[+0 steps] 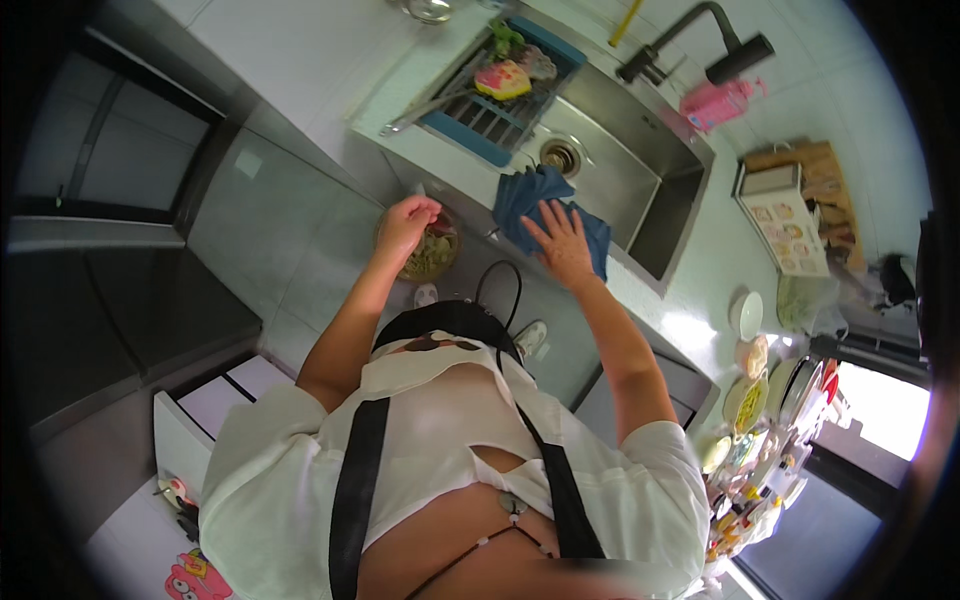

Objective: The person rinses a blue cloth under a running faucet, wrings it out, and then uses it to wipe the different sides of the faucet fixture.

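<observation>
My left hand (408,228) is closed, its fingers curled together, at the far rim of a round see-through container (430,262). Yellow-green scraps and a bit of red lie inside. Whether the fingers grip the rim or a small item is hidden from me. On the counter's front edge, my right hand (565,245) lies with spread fingers on a crumpled dark blue cloth (520,205). Part of the cloth drapes beside the sink (610,140), just in front of its basin.
A blue-rimmed drying rack (470,140) over the sink holds a yellow-pink sponge, something green and a long-handled utensil (425,112). Behind are a black faucet (690,45) and a pink bottle (715,105). Rightward stand a box (785,220), a white bowl (746,315) and several dishes.
</observation>
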`<state>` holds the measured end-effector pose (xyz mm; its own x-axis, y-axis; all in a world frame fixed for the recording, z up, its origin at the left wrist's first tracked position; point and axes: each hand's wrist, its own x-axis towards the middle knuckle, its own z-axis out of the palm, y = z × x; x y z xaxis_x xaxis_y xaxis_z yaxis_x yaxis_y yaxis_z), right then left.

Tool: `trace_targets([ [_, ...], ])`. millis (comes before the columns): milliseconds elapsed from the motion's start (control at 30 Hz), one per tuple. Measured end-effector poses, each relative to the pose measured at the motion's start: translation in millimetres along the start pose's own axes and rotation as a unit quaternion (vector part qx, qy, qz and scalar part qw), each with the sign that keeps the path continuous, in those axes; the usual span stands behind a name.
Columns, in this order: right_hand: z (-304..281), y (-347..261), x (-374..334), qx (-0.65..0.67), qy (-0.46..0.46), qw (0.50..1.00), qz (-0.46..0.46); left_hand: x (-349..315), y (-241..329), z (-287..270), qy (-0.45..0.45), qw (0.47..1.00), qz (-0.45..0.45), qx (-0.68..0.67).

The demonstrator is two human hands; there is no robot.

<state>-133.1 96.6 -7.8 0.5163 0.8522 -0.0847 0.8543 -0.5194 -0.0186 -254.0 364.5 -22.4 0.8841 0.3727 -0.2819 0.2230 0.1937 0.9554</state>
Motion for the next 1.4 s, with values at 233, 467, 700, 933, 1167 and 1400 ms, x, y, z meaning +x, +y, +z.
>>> trace_targets([
  [233, -7, -76, 131, 0.008, 0.04, 0.993, -0.111, -4, 25, -91, 0.083, 0.996, -0.011, -0.017],
  [467, -11, -104, 200, 0.072, 0.08, 0.989, -0.105, 6, 19, -131, 0.108, 0.993, -0.034, -0.021],
  [700, 1, -112, 213, 0.127, 0.118, 0.982, -0.075, 10, 28, -128, 0.094, 0.993, -0.042, -0.049],
  [933, -6, -67, 90, 0.131, 0.102, 0.982, 0.088, 38, 34, -125, 0.076, 0.994, -0.066, -0.034],
  [1167, 9, -24, -28, 0.174, 0.165, 0.931, 0.273, 58, 28, -100, 0.055, 0.996, -0.065, -0.009],
  [1400, -58, 0, 40, 0.61, 0.296, 0.62, 0.395, 85, 39, -82, 0.126, 0.983, -0.017, 0.132],
])
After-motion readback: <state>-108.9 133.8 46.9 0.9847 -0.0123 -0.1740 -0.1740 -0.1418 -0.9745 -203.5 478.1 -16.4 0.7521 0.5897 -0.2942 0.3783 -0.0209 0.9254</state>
